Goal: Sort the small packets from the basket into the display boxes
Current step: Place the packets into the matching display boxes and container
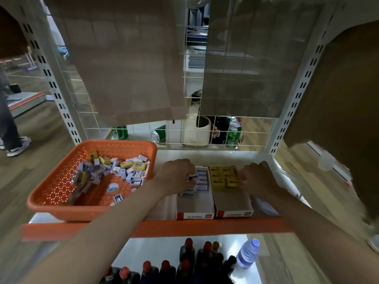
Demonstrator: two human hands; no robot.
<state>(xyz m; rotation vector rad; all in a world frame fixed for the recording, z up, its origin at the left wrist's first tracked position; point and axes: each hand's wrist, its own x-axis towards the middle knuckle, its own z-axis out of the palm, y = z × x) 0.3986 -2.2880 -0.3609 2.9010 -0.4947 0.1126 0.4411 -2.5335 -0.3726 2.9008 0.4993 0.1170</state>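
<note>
Small packets are lying heaped in the orange basket on the shelf, just beside two boxes. The left hand is pinching a white packet over the left display box. The right hand is touching the yellow packets in the right display box, but I cannot tell whether it is gripping one. Dark bottles are standing on the level below.

Head view, close, downward onto shelf

Shelf: basket at left, loose packets heaped in it. Left display box and right display box stand side by side to its right. Bottles stand on the lower shelf beneath.
</note>
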